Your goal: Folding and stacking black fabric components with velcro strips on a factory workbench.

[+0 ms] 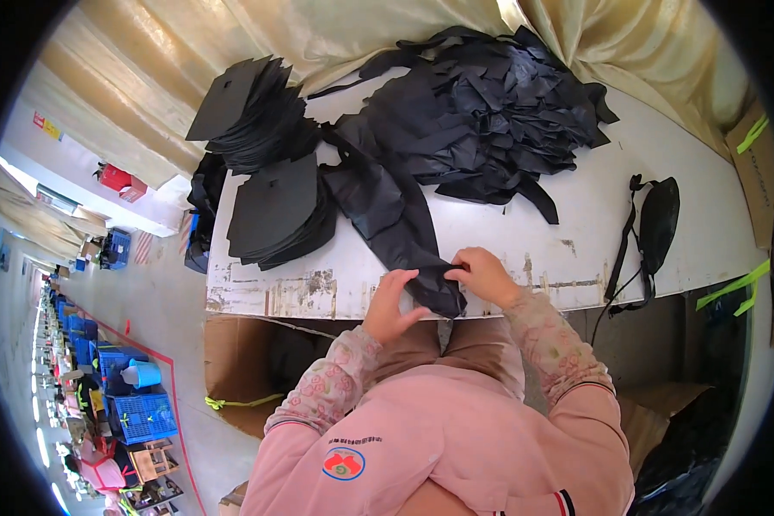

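Observation:
A long piece of black fabric (387,215) lies slantwise over the table, its near end drawn to the front edge. That end is pinched by my left hand (393,305), thumb and fingertips on its left side. My right hand (488,277) grips the same end from the right, thumb and finger closed on the cloth. The near tip hangs slightly over the edge, between my hands. Left of the fabric sit two stacks of flat black panels, a near stack (277,215) and a far stack (241,107). Folds hide what is inside the fabric, if anything.
A heap of black fabric pieces (499,112) covers the back of the white table (525,245). At the right lies a small black pouch (658,224) with a strap. An opened cardboard box (236,370) stands under the left front edge. Blue crates (142,419) stand on the floor at left.

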{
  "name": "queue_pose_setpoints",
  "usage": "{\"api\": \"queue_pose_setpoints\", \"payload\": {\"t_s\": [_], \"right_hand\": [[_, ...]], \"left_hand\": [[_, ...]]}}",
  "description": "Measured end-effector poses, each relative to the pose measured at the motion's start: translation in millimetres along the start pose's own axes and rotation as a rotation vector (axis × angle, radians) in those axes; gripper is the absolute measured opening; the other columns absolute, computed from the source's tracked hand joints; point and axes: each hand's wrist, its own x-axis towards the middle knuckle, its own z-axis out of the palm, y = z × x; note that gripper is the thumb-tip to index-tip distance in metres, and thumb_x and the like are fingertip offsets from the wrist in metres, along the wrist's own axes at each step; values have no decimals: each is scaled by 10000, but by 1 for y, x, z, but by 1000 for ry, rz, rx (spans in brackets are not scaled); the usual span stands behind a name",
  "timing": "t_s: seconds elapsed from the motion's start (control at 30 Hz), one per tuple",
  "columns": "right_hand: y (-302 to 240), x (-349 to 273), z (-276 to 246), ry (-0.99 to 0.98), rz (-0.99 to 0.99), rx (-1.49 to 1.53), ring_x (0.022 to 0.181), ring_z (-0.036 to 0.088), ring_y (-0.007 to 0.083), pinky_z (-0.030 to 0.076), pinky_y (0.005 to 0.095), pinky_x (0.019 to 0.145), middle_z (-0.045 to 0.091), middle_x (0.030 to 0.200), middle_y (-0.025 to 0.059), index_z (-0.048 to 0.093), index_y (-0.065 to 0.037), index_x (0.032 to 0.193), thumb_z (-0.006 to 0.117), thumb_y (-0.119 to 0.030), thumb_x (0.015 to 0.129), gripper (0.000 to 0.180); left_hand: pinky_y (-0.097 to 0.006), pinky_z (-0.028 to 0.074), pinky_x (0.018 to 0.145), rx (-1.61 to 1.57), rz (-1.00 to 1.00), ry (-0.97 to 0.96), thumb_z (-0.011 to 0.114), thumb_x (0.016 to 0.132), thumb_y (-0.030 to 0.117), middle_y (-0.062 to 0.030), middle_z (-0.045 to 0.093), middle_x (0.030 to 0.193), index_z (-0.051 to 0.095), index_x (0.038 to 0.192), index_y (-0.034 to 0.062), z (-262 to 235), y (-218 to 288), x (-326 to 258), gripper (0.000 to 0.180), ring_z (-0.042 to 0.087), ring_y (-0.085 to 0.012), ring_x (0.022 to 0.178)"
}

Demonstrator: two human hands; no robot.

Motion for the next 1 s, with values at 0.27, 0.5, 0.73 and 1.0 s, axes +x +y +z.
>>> {"api": "queue_pose_setpoints", "payload": {"t_s": [0.27, 0.5, 0.73, 1.0], "right_hand": [[-147, 31, -96, -253, 61, 889, 725, 542, 17, 440, 202, 644, 603, 820, -41, 592, -37, 905, 643, -176, 955, 157], [-199, 34, -140, -97, -535, 806, 1066, 605, 197, 469, 311, 930, 595, 1223, 122, 524, -10, 1302, 664, -122, 918, 424], [-199, 37, -121, 246, -592, 53, 927, 601, 297, 469, 374, 835, 624, 975, 108, 589, -20, 1137, 760, 1, 703, 467], [-187, 45, -127, 483, -455, -261, 717, 594, 302, 457, 393, 636, 573, 735, 75, 602, -56, 861, 773, -128, 734, 225]], "left_hand": [[-424, 402, 1050, -90, 272, 357, 754, 743, 41, -204, 470, 1367, 502, 1304, 57, -44, 71, 31, 615, 486, -362, 1246], [-255, 491, 877, -1090, 171, 172, 582, 935, 13, -10, 670, 1064, 612, 1156, 18, -107, 107, 75, 223, 624, -100, 977], [-277, 511, 882, -1373, 56, -53, 577, 945, 27, -50, 644, 1122, 538, 1213, 54, -98, 97, 88, 272, 625, -117, 1009], [-325, 429, 977, -403, 197, 386, 753, 810, 96, -89, 563, 1203, 448, 1341, 33, -96, 88, 69, 616, 572, -164, 1034]]}}
